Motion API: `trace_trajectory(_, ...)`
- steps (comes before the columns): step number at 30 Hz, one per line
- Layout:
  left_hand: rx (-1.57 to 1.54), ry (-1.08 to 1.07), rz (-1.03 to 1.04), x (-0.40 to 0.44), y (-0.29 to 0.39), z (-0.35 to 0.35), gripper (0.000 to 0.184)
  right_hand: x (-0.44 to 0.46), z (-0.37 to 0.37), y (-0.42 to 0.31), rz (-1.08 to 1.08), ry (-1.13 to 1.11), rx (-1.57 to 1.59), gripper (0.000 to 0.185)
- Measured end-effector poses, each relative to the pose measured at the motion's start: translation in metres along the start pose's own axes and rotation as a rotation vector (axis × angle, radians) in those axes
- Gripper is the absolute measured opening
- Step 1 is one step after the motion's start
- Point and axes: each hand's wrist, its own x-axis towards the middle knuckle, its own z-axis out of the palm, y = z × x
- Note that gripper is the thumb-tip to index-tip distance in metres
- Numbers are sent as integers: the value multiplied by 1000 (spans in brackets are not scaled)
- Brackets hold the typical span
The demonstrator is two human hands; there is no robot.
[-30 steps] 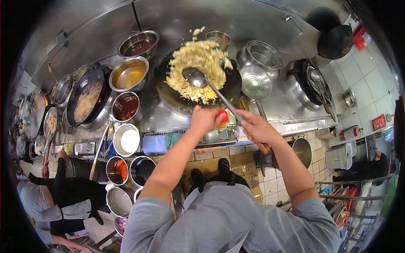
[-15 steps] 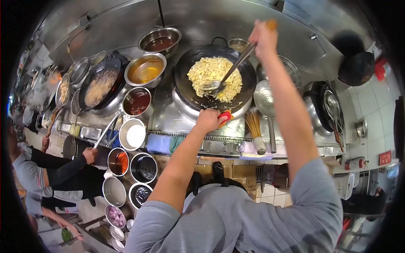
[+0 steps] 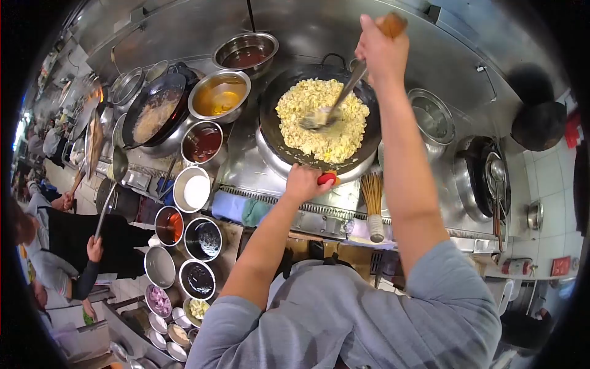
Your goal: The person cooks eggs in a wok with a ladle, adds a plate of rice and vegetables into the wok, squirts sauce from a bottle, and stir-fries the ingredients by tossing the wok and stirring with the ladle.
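A black wok (image 3: 270, 126) sits on the burner with yellow-white food that looks like egg fried rice (image 3: 298, 101) spread across its middle. My left hand (image 3: 302, 184) is closed around the wok's near handle, at a red and orange grip or cloth (image 3: 327, 178). Raised above the wok's far right, my right hand (image 3: 381, 54) wraps round the wooden-ended handle of a metal ladle (image 3: 348, 90). The ladle's bowl is blurred and rests in the rice. My right forearm covers the area just right of the wok.
Left of the wok stand bowls of yellow liquid (image 3: 219, 97) and dark red sauce (image 3: 203, 142), plus several seasoning pots (image 3: 198, 278). A bamboo brush (image 3: 373, 203) lies at the front edge. A metal bowl (image 3: 431, 117) stands right. A co-worker (image 3: 61, 246) holds another ladle at left.
The ladle bowl has shifted slightly within the rice, which lies wider now. The perforated strainer is now mostly behind my forearm. The co-worker's ladle has swung left. My view has turned a little.
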Motion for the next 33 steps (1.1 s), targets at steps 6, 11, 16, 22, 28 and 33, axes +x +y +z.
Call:
trace_trajectory(6,-69,-37,-62,-9,7,-10,39,20,-45,36,-55,-68,-315,29)
trace_trajectory(11,-183,-77,-71,1,-8,-8,42,28,-95,36,-173,308,-241,29)
trace_trajectory(16,-111,-146,-46,-1,-7,-8,44,39,-32,25,33,44,72,20)
trace_trajectory(22,-83,-48,-32,-3,-2,-10,46,26,-37,53,-15,60,-458,29)
trace_trajectory(28,-133,-44,-68,-3,-1,-9,43,107,-59,46,66,101,-377,32)
trace_trajectory(33,-150,-76,-43,2,-8,-10,43,59,-31,40,217,-113,-286,22)
